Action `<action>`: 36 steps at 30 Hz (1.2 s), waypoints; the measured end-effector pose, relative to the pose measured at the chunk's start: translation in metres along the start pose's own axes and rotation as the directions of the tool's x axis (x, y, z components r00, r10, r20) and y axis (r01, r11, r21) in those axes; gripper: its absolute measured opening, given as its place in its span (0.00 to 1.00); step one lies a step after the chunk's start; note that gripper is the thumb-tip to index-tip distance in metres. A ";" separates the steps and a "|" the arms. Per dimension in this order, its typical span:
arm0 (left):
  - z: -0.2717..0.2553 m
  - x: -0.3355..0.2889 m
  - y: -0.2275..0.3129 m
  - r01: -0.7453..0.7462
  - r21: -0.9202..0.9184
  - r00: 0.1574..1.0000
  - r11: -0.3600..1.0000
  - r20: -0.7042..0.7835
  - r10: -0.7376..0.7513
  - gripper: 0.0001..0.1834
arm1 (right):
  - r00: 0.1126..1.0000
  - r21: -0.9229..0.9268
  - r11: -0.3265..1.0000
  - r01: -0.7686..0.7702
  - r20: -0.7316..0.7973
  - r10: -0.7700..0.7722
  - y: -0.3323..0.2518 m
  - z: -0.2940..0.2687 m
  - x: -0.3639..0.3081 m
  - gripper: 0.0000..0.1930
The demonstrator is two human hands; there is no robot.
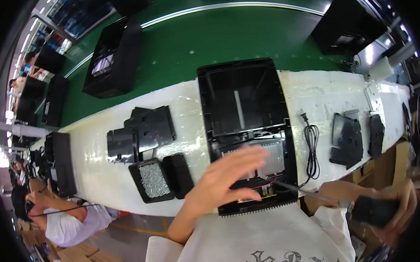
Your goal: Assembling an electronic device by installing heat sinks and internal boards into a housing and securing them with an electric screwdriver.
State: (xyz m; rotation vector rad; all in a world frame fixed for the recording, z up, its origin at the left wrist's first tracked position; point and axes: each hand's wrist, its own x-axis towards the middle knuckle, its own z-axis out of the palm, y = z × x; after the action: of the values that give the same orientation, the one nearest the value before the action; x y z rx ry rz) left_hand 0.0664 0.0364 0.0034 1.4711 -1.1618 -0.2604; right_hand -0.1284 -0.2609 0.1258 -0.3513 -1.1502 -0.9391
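Observation:
A black rectangular housing lies across the white bench, with a ribbed silver metal block and small electronic parts inside its near end. My left hand is held over that near end, fingers stretched out and holding nothing; it hides part of the block. Low at the right, my right hand is wrapped round a dark, thick-handled power screwdriver, blurred by motion. From it a long thin shaft points left toward the near end of the housing. Whether its tip touches anything, I cannot tell.
Left of the housing, a black box of small screws stands beside a second black tray and stacked black panels. At right are a coiled black cable and black brackets. A person works at left.

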 end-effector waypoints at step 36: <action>-0.003 0.039 -0.048 0.258 0.754 0.940 0.604 -0.050 -0.338 0.08 | 0.629 -0.638 0.339 -0.692 -0.301 0.716 0.124 -0.109 -0.050 0.32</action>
State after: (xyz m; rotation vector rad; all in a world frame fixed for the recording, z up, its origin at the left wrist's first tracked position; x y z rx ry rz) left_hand 0.1113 0.0001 -0.0193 2.4412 -1.1473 -0.0619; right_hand 0.0313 -0.2389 0.0637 -1.4154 -0.4609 -0.5181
